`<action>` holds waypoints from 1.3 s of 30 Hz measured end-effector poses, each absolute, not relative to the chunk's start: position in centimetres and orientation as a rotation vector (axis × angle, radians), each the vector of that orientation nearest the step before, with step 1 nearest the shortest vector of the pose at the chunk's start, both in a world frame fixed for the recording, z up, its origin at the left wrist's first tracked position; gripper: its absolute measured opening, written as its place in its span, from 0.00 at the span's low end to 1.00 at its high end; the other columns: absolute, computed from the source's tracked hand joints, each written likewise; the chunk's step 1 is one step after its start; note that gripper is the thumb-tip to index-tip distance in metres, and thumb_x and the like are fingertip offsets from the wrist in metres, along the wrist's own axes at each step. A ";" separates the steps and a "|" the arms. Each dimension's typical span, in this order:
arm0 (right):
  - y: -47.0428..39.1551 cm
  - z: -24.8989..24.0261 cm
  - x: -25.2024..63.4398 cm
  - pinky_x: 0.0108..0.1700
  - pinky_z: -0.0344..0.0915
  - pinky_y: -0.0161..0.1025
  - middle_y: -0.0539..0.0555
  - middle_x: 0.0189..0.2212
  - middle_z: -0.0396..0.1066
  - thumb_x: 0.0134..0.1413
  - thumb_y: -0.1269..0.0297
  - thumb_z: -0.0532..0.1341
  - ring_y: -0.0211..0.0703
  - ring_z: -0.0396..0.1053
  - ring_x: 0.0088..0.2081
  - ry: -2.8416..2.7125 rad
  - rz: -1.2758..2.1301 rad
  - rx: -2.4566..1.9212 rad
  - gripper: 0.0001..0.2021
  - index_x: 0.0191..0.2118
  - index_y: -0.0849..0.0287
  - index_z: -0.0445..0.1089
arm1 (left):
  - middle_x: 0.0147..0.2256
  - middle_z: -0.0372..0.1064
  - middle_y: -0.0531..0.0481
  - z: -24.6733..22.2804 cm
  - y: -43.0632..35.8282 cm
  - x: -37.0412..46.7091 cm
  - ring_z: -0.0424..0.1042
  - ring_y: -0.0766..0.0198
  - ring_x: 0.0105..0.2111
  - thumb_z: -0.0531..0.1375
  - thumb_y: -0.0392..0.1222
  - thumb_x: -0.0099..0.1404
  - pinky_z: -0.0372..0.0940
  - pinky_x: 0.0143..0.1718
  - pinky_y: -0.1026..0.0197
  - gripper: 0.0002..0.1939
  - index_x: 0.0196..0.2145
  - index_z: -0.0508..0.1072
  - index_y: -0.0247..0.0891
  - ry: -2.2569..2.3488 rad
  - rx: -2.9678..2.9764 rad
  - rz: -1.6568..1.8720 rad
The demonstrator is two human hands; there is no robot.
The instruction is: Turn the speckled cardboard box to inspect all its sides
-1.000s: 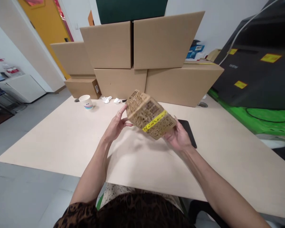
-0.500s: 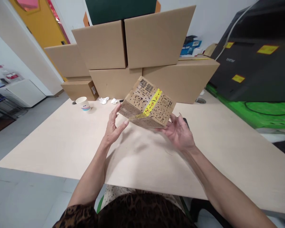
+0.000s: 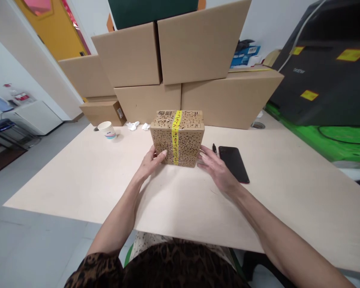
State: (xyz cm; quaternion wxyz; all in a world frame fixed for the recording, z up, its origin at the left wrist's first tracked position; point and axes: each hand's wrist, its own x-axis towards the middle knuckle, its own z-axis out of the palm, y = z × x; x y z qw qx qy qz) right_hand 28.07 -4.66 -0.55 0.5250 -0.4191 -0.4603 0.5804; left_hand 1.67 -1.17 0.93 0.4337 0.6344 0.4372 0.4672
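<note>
1. The speckled box (image 3: 187,146) sits upright on the counter (image 3: 78,176), yellow tape (image 3: 175,140) down its front.
2. Left hand (image 3: 149,164) pinches its lower left corner lightly, thumb in front. Right hand (image 3: 219,171) has fingers loosely spread by the lower right side; can't tell how firmly they touch.
3. Looks like stiff cardboard, probably light, maybe slick on the tape. I'd hold both sides low, palms flat, no squeezing the middle.
4. Black tablet (image 3: 234,164) rests to the right, big cartons (image 3: 195,44) stacked behind.
</note>
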 end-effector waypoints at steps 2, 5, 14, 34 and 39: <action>-4.8 -0.5 28.0 0.70 0.59 0.61 0.53 0.69 0.65 0.55 0.44 0.69 0.55 0.58 0.72 -1.096 1.408 -0.984 0.29 0.61 0.42 0.68 | 0.57 0.75 0.40 0.9 -1.2 1.6 0.74 0.46 0.56 0.66 0.64 0.63 0.70 0.57 0.46 0.40 0.65 0.68 0.40 1.136 1.597 1.135; -4.6 -0.2 28.3 0.64 0.68 0.57 0.52 0.64 0.71 0.58 0.48 0.68 0.54 0.65 0.67 -1.027 1.424 -0.929 0.23 0.57 0.43 0.70 | 0.58 0.75 0.36 1.2 -1.3 1.1 0.73 0.43 0.58 0.67 0.63 0.62 0.67 0.59 0.41 0.46 0.70 0.62 0.40 1.206 1.592 1.206; -3.9 -0.4 27.6 0.45 0.79 0.48 0.64 0.41 0.81 0.73 0.49 0.51 0.51 0.81 0.42 -0.728 1.845 -0.873 0.19 0.52 0.57 0.68 | 0.65 0.69 0.44 2.4 -2.1 0.8 0.65 0.48 0.67 0.66 0.56 0.67 0.64 0.65 0.43 0.32 0.66 0.68 0.53 0.826 1.771 1.577; -4.8 -0.9 28.2 0.60 0.71 0.58 0.56 0.51 0.80 0.57 0.47 0.68 0.55 0.77 0.54 -0.992 1.380 -0.947 0.19 0.52 0.47 0.76 | 0.61 0.74 0.38 1.3 -1.0 1.1 0.67 0.41 0.65 0.69 0.62 0.59 0.59 0.67 0.37 0.35 0.58 0.77 0.39 1.130 1.409 1.473; -5.8 2.0 28.8 0.67 0.62 0.61 0.56 0.56 0.78 0.59 0.48 0.66 0.57 0.69 0.64 -1.000 1.173 -0.747 0.19 0.52 0.46 0.76 | 0.63 0.72 0.45 2.8 -1.9 0.7 0.63 0.45 0.69 0.66 0.60 0.65 0.57 0.70 0.38 0.31 0.62 0.73 0.50 0.862 1.566 1.636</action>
